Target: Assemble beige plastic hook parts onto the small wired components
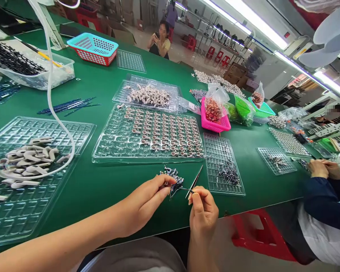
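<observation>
Seemingly, left-side pockets remain unfilled in the clear plastic tray (110,146) of beige ring-headed parts (164,132); the right hand's (203,209) fingers pinch a thin dark wire (190,191), the left hand (149,194), grip unclear, touching blue-black wired components (173,173) before it.

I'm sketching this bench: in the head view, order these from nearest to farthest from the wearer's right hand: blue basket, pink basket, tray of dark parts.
1. Tray of dark parts, just beyond the right hand, rightward.
2. Pink basket, farther ahead, past that tray.
3. Blue basket, farthest, at upper left.
</observation>
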Demonstrator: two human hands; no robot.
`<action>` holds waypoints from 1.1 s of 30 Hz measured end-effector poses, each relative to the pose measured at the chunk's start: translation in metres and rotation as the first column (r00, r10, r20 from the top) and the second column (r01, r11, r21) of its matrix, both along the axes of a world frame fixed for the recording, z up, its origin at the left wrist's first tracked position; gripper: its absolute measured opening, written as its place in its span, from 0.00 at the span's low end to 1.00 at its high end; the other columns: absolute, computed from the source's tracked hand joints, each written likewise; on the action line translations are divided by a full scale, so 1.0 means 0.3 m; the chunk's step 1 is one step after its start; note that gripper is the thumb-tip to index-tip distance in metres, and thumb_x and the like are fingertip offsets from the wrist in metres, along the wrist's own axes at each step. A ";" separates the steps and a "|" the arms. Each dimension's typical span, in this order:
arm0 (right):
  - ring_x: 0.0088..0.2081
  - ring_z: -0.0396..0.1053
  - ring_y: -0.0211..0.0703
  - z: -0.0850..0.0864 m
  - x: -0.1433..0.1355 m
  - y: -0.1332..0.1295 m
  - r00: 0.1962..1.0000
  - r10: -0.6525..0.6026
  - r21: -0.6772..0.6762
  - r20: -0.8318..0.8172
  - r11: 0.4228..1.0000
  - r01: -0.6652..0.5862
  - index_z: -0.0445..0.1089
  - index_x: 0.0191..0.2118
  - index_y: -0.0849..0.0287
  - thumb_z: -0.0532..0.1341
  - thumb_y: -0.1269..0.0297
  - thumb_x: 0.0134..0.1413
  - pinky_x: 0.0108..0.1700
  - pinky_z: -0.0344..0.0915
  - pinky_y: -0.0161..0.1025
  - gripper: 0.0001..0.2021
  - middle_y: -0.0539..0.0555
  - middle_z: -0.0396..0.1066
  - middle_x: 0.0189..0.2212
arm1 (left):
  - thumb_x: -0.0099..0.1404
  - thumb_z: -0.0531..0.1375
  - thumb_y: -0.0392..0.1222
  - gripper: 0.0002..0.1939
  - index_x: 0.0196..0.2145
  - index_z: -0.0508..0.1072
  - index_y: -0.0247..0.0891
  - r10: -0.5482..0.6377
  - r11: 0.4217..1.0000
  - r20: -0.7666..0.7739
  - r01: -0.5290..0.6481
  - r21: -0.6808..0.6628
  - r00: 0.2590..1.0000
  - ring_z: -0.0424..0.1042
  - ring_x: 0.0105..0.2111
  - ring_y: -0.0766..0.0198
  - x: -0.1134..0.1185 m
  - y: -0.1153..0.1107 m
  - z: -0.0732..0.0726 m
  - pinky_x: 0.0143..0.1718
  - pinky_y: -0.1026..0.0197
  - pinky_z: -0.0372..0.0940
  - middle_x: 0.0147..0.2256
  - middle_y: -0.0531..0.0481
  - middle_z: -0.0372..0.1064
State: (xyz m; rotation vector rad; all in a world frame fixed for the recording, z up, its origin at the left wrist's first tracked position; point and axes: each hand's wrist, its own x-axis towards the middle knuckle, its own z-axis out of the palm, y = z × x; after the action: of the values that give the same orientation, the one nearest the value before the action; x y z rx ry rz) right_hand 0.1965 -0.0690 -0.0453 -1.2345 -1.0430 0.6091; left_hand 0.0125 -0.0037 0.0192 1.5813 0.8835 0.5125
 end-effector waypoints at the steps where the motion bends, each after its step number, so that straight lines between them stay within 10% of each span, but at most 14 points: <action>1: 0.26 0.63 0.34 -0.002 -0.001 -0.002 1.000 -0.009 0.009 0.022 1.000 0.008 0.70 0.34 0.59 0.59 0.64 0.62 0.28 0.61 0.33 0.06 0.49 0.65 0.26 | 0.74 0.46 0.49 0.17 0.51 0.67 0.40 -0.019 0.999 0.016 0.019 -0.027 1.000 0.67 0.41 0.58 0.003 -0.001 -0.003 0.43 0.58 0.63 0.41 0.47 0.70; 33: 0.35 0.70 0.39 0.008 -0.008 -0.025 0.923 0.085 0.056 0.376 0.992 -0.114 0.70 0.44 0.53 0.60 0.77 0.60 0.34 0.67 0.36 0.11 0.50 0.71 0.33 | 0.72 0.47 0.43 0.22 0.61 0.61 0.36 -0.031 0.998 0.067 0.034 -0.048 0.997 0.68 0.35 0.62 0.021 0.005 -0.041 0.40 0.58 0.66 0.41 0.45 0.72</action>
State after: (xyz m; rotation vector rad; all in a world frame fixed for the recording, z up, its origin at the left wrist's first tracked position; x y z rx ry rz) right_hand 0.1942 -0.0766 -0.0431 -1.2625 -1.4417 0.4128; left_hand 0.0187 -0.0021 0.0069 1.5235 0.8132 0.5132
